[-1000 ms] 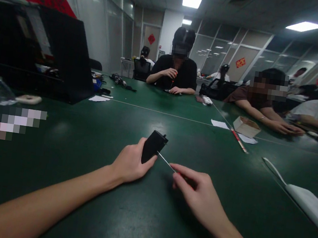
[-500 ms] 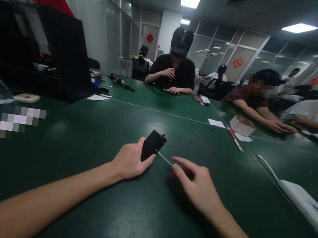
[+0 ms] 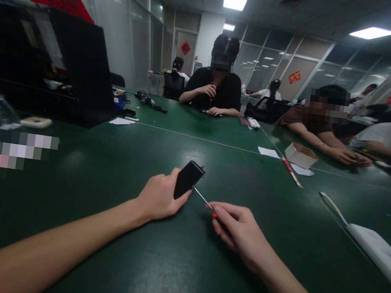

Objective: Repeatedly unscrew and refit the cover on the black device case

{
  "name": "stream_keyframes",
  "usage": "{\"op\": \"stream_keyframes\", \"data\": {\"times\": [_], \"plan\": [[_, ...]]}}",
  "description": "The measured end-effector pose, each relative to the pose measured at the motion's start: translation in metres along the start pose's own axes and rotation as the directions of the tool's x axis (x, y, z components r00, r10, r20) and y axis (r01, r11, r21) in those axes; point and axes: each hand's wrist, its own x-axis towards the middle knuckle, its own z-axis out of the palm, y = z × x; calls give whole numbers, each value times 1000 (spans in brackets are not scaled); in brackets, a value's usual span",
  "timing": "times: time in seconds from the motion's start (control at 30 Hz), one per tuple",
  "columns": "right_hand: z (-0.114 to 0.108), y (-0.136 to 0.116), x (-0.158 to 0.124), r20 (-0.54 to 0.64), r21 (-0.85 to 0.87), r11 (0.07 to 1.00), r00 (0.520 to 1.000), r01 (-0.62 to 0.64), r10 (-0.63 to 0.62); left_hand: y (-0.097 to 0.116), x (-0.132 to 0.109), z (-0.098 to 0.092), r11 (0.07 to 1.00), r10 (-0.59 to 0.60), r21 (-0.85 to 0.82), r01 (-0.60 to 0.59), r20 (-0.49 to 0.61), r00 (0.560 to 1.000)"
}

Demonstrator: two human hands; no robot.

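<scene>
My left hand [image 3: 161, 194] is closed around a flat black phone-like device [image 3: 188, 179], tilted above the green table with a small piece sticking out at its top right corner. In my right hand [image 3: 237, 227] is a screwdriver [image 3: 202, 199] with a thin metal shaft and an orange-red handle, mostly hidden by the fingers. Thumb and index finger pinch the handle. The shaft's tip meets the right edge of the black device, near my left thumb; whether it is inside a screw or slot cannot be made out.
On the green table [image 3: 149, 266], a white power strip [image 3: 380, 255] lies right. Further back are a small open box [image 3: 301, 155], a red stick-like item [image 3: 292, 172] and papers [image 3: 268, 152]. A large black case [image 3: 83, 67] stands left. A person [image 3: 213, 88] sits opposite; others sit right.
My right fingers have closed more tightly on the screwdriver, and its orange-red handle now shows. The tip stays at the device's edge. My left hand has hardly moved; the view has shifted slightly.
</scene>
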Motion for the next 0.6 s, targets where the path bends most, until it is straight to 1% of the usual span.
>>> {"op": "stream_keyframes", "data": {"times": [0.03,0.07,0.1,0.13,0.17,0.2,0.23,0.27,0.3,0.33,0.37,0.43,0.47,0.5,0.53,0.6], "plan": [[1,2,-1,-60,-250,956,983,151,-171,0,0,1,1000,-3,0,3,13,1000],[1,5,-2,-67,-487,831,937,269,-342,0,0,1,1000,-5,-2,5,29,1000],[0,7,-4,-29,-672,659,878,337,-478,-1,-1,2,1000,-5,-6,5,43,999],[-2,10,-5,29,-796,487,826,360,-563,-1,-1,3,1000,-4,-9,5,55,999],[-5,12,-6,81,-870,343,789,354,-609,-1,-1,4,1000,-3,-15,4,63,998],[-7,13,-7,121,-911,235,766,338,-632,-1,-1,4,1000,-4,-25,5,71,997],[-9,13,-7,146,-932,163,748,323,-647,-1,0,4,999,-7,-42,10,79,997],[-10,12,-7,154,-942,127,736,311,-660,-1,0,4,998,-14,-68,20,88,996],[-11,10,-7,147,-942,132,731,309,-666,-1,1,4,994,-27,-105,37,97,995],[-11,8,-6,123,-931,179,735,318,-667,-1,2,3,985,-39,-160,57,110,993],[-10,5,-6,85,-904,263,746,336,-660,-1,3,2,969,-46,-235,75,127,991],[-6,1,-4,-15,-790,488,784,370,-620,-2,4,1,897,-37,-430,103,160,986],[-4,-1,-3,-59,-715,590,808,376,-586,-3,5,0,839,-29,-531,115,168,985],[-2,-2,-2,-90,-644,669,831,371,-548,-4,6,1,771,-31,-623,132,170,985],[0,-2,-2,-108,-588,724,853,360,-511,-6,7,1,695,-49,-702,157,171,984],[4,-2,-1,-110,-519,786,886,334,-450,-10,9,5,531,-110,-817,223,194,975]]}}
